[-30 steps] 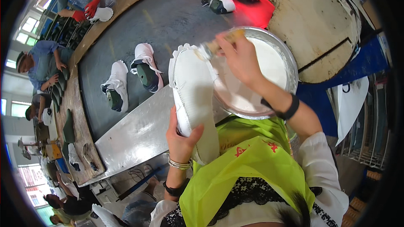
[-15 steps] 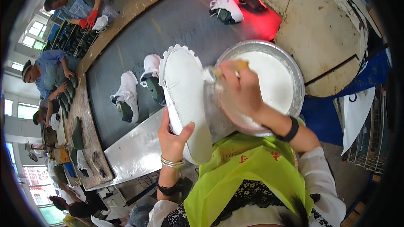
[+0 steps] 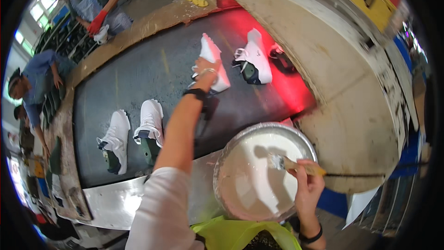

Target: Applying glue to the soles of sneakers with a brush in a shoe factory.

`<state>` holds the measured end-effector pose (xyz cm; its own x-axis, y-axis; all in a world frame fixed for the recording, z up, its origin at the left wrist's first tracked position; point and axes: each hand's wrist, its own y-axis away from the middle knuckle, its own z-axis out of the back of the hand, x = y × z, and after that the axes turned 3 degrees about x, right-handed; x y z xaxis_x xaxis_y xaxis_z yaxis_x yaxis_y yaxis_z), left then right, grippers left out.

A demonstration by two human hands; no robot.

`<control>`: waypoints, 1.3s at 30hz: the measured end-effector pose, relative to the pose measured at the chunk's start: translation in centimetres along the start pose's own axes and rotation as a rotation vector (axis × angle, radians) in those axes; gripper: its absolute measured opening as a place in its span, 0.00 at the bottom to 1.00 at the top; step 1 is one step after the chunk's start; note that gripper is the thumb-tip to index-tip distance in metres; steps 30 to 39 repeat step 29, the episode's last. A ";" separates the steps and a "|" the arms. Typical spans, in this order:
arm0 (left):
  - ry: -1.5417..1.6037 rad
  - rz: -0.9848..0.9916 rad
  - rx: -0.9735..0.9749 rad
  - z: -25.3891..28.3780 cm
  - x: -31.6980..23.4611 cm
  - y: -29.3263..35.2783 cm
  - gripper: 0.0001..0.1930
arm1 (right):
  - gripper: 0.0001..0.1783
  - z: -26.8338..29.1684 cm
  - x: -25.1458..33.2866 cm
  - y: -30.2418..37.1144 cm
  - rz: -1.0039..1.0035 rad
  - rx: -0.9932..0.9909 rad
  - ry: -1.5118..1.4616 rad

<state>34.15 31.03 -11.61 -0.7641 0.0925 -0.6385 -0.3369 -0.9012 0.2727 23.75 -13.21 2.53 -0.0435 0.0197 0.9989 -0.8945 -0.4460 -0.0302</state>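
Observation:
My left hand (image 3: 206, 68) reaches far over the dark belt and is closed round a white shoe (image 3: 223, 81), which stands on or just above the belt's surface. My right hand (image 3: 309, 190) grips the wooden handle of a flat paintbrush (image 3: 303, 167). The brush's white-coated bristles are over the metal basin (image 3: 219, 176), which holds milky white liquid. Right of the held shoe, another white shoe (image 3: 262, 60) with a dark green lining lies in the red glow. Two more white shoes, one (image 3: 121, 132) on the left and one (image 3: 151, 116) beside it, rest nearer me on the belt.
The belt (image 3: 152, 74) runs under a beige machine housing (image 3: 351, 88) at right, with a dark shoe (image 3: 282, 60) at its red-lit opening. A metal ledge (image 3: 115, 203) edges the near side. Co-workers, one in a red glove (image 3: 96, 22), work beyond the wooden border (image 3: 138, 28).
The white shoe, held sole-up before me, is now out at the far belt in my left hand. My right hand has drawn back and lowered the brush over the basin.

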 end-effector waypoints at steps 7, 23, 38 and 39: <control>-0.188 -0.062 0.045 -1.7 -1.0 0.8 0.53 | 0.11 1.3 -1.5 -0.6 -0.088 0.074 0.021; -0.135 0.223 0.060 12.1 27.7 23.2 0.63 | 0.10 6.8 -1.9 1.0 0.031 0.103 -0.103; -0.250 0.194 -0.228 10.7 20.6 18.8 0.66 | 0.12 6.7 -1.7 1.1 0.003 0.088 -0.065; -0.250 0.194 -0.228 10.7 20.6 18.8 0.66 | 0.12 6.7 -1.7 1.1 0.003 0.088 -0.065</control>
